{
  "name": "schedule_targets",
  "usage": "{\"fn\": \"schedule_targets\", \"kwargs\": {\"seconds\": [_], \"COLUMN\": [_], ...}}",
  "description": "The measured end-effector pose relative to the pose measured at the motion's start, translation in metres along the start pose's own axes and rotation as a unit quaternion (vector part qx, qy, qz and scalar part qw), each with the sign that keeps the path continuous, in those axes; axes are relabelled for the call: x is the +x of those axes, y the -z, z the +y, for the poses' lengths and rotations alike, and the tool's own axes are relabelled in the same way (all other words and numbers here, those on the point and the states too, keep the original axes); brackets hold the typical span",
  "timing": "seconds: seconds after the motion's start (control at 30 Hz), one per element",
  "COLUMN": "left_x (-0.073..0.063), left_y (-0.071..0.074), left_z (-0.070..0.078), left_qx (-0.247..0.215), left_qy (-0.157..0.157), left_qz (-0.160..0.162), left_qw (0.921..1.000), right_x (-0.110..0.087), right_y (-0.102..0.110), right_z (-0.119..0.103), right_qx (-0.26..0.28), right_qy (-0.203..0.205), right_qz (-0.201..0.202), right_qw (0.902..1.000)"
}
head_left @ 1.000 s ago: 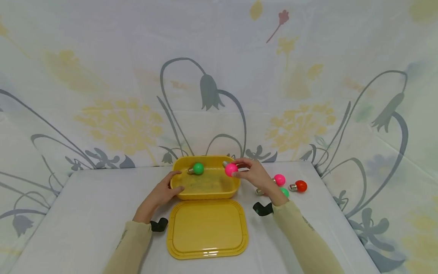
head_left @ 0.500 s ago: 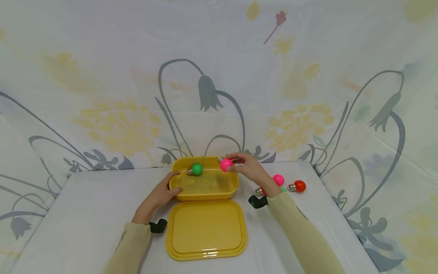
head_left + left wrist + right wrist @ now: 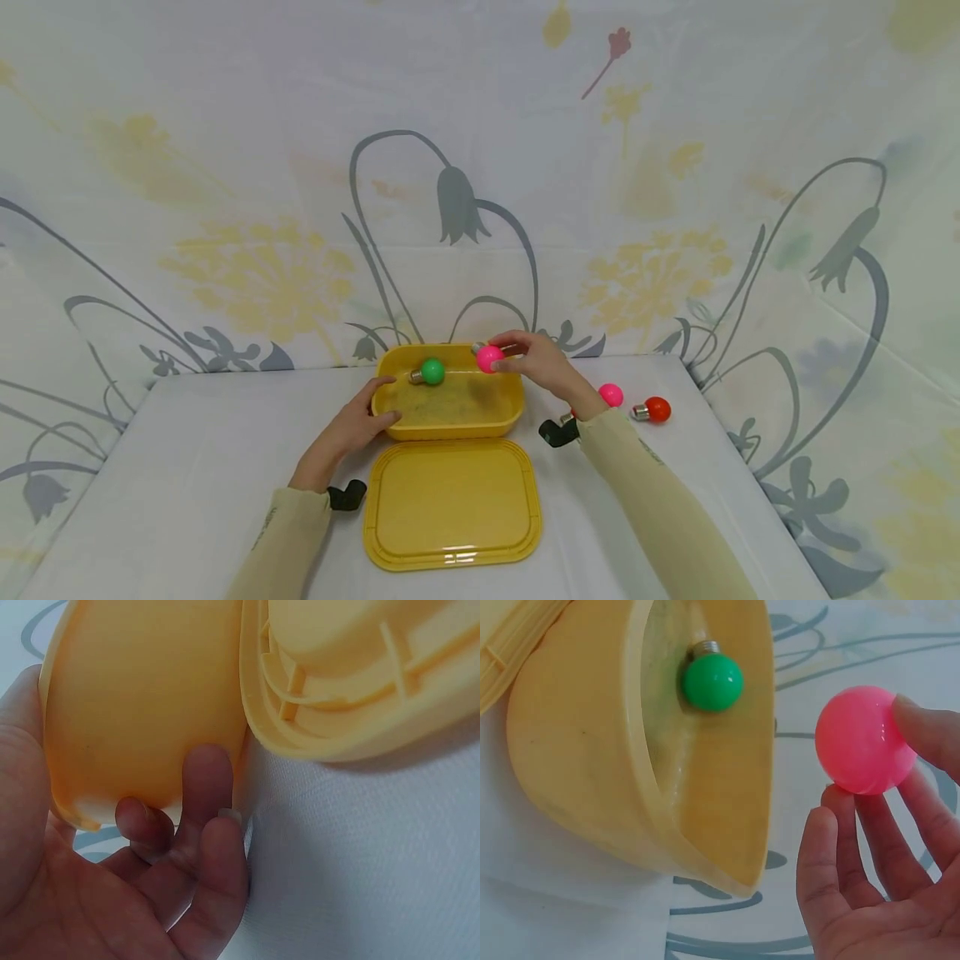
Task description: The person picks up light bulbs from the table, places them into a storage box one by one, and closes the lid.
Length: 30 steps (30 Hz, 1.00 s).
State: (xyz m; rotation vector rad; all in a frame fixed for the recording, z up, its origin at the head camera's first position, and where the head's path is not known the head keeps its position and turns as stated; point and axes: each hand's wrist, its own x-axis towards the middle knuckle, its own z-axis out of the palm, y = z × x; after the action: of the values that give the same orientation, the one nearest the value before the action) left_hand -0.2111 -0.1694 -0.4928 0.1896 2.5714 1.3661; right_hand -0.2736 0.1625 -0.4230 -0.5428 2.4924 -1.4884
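Note:
My right hand [image 3: 542, 364] pinches a pink light bulb [image 3: 490, 359] between thumb and fingers, over the right part of a yellow plastic container [image 3: 450, 432]. In the right wrist view the round pink bulb [image 3: 862, 740] hides its own base. A green light bulb [image 3: 713, 681] lies inside the container, its metal base towards the left in the head view. My left hand [image 3: 358, 423] grips the container's left end. From the left wrist, fingertips [image 3: 208, 769] touch the outer wall, with the rim beside the thumb.
A flat yellow lid [image 3: 453, 504] lies in front of the container. To the right are a red bulb [image 3: 658, 409], another pink bulb [image 3: 611, 394] and a bulb partly hidden by the right forearm. A floral cloth [image 3: 300, 167] hangs behind the white table.
My right hand has carried the pink bulb a little left and up, further over the container. The left hand has kept its hold on the container.

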Motion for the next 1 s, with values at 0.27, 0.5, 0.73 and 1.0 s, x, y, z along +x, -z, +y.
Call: {"fn": "schedule_targets", "kwargs": {"seconds": [0.27, 0.5, 0.73, 1.0], "left_x": [0.0, 0.0, 0.001, 0.0], "left_y": [-0.001, 0.0, 0.0, 0.001], "left_z": [0.001, 0.002, 0.002, 0.001], "left_qx": [-0.002, 0.001, 0.002, -0.001], "left_qy": [0.003, 0.004, -0.001, -0.001], "left_qz": [0.003, 0.003, 0.001, 0.0], "left_qw": [1.0, 1.0, 1.0, 1.0], "right_x": [0.008, 0.013, 0.018, 0.023], "right_y": [-0.002, -0.005, -0.007, -0.01], "right_z": [-0.003, -0.002, 0.003, 0.007], "right_qx": [0.007, 0.036, 0.036, 0.028], "right_qy": [-0.023, -0.039, -0.044, -0.05], "right_qz": [-0.013, -0.029, -0.051, -0.068], "right_qw": [0.9996, 0.9982, 0.9971, 0.996]}}
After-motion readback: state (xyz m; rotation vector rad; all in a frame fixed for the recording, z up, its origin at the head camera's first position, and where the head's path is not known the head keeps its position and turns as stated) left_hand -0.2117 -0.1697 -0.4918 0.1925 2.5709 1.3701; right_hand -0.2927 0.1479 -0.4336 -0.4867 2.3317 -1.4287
